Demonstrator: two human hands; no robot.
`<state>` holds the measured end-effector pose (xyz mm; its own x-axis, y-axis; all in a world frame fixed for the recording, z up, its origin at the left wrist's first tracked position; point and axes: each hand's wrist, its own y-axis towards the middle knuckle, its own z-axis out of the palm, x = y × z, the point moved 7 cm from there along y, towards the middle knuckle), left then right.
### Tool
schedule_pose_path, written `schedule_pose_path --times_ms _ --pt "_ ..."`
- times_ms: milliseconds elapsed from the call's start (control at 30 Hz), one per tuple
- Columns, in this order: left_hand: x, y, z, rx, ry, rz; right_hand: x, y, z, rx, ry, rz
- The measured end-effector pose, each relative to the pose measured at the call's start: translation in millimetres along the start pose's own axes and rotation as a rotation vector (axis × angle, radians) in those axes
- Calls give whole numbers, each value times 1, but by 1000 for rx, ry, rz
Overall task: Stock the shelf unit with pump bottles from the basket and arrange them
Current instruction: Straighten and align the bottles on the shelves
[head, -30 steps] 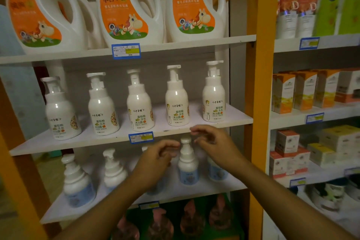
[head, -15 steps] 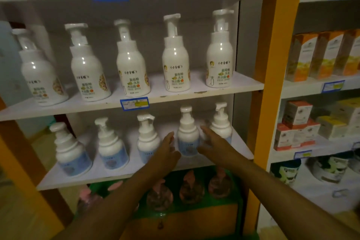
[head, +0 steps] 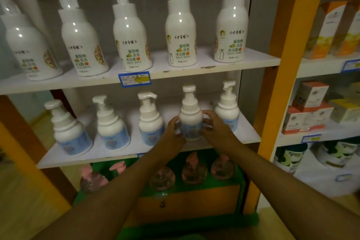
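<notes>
While standing on the shelf [head: 250, 136], a blue-labelled bottle [head: 191, 119] sits gripped between both hands [head: 194, 132].

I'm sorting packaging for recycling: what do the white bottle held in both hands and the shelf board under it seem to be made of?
The small white pump bottle with a blue label, held by the left hand and right hand, looks like glossy opaque plastic: smooth moulded shoulder, soft sheen. The white shelf board looks like matt laminated wood board, judging by its flat, thick edge; the core is not visible.
</notes>
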<state>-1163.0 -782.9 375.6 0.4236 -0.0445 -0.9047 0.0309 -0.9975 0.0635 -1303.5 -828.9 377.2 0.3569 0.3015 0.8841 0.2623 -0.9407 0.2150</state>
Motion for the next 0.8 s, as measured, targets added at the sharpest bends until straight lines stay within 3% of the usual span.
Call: schedule_pose_path --times_ms 333,433,567,667,800 --pt "0 -6 4 64 41 -18 9 -14 3 74 -35 -20" --pt "2 -15 -3 -2 73 -52 17 -26 -3 17 -70 -59" --pt "5 -30 -15 -94 4 56 21 -50 -9 -13 -75 -75" --pt "16 -43 -6 -38 -58 40 14 -68 -10 -49 -58 -62" --pt "53 -54 18 40 -110 -56 -18 -82 5 61 -61 37"
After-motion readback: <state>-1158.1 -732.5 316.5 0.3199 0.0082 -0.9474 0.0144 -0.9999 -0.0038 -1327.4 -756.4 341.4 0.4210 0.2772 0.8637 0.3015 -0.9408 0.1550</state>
